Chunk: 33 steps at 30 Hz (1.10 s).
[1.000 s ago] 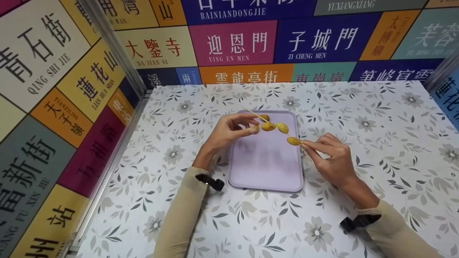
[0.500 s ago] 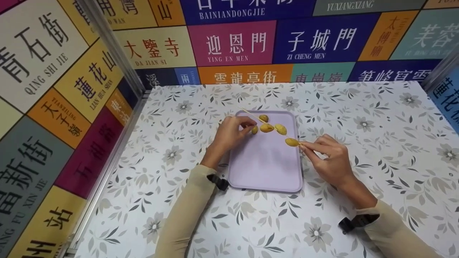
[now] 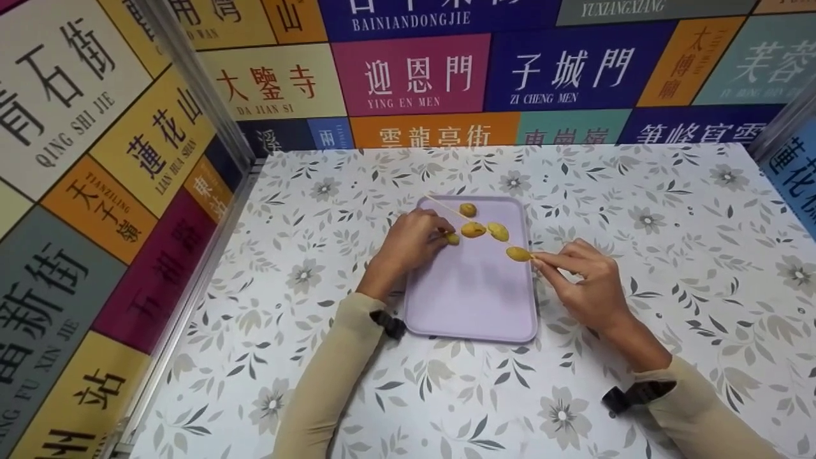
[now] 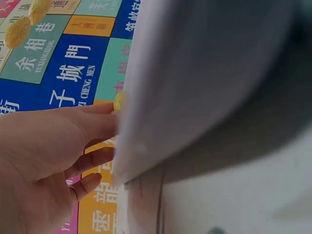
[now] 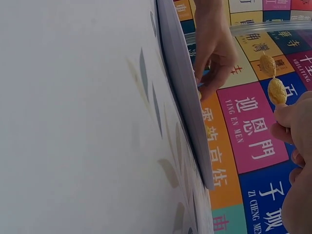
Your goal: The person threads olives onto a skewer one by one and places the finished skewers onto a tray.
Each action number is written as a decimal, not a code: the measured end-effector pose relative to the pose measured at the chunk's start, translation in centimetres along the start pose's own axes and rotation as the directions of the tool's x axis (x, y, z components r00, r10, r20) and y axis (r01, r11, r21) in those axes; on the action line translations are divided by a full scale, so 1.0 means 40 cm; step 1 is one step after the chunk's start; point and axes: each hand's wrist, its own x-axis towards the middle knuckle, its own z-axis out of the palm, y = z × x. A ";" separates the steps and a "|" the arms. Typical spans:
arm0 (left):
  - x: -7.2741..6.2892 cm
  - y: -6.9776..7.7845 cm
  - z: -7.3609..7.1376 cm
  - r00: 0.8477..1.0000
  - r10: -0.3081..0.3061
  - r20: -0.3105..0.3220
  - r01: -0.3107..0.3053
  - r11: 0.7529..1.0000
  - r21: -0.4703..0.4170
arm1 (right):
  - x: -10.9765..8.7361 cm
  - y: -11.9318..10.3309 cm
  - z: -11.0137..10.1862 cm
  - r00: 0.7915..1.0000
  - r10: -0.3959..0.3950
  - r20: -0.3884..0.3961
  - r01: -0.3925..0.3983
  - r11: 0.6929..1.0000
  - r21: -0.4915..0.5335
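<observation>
In the head view, my right hand [image 3: 583, 280] pinches the near end of a thin wooden skewer [image 3: 446, 207]. Three yellow olive-like fruits are threaded on it, the closest one [image 3: 519, 254] right at the fingertips and another [image 3: 473, 229] farther along. Its bare tip points up and left over the tray. My left hand [image 3: 414, 236] is low over the upper left of the lilac tray [image 3: 472, 293], thumb and fingers on a loose yellow fruit [image 3: 452, 238]. The left wrist view shows a bit of that fruit [image 4: 118, 101] at the fingertips. One more loose fruit [image 3: 468, 210] lies near the tray's far edge.
The tray lies on a table [image 3: 306, 357] covered in flowered cloth. Panels with coloured street-name signs [image 3: 414, 73] stand behind the table and along its left side. Each wrist wears a black strap with a small camera [image 3: 387, 324].
My left hand has come down and its fingers have closed in on the loose fruit, drawing it slightly nearer. My right hand and the skewer have barely moved.
</observation>
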 end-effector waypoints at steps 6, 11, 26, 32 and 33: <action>-0.003 -0.012 0.002 1.000 -0.019 -0.008 0.019 0.995 -0.101 | -0.001 0.003 0.006 1.000 0.005 -0.015 -0.005 1.000 0.005; -0.004 -0.042 -0.002 1.000 -0.003 0.010 0.007 0.923 -0.385 | 0.000 0.007 0.006 1.000 0.000 -0.016 0.000 1.000 0.001; -0.039 -0.088 -0.040 0.995 -0.091 -0.035 0.021 0.557 -0.830 | -0.006 0.008 0.002 0.999 0.039 -0.018 -0.039 0.999 -0.002; -0.048 -0.091 -0.057 0.988 -0.154 0.019 0.087 0.449 -0.889 | -0.002 0.008 0.005 0.999 0.028 -0.024 -0.028 1.000 -0.008; -0.048 -0.092 -0.059 0.988 -0.156 0.013 0.081 0.444 -0.892 | -0.001 0.007 0.005 0.999 0.028 -0.027 -0.029 1.000 -0.008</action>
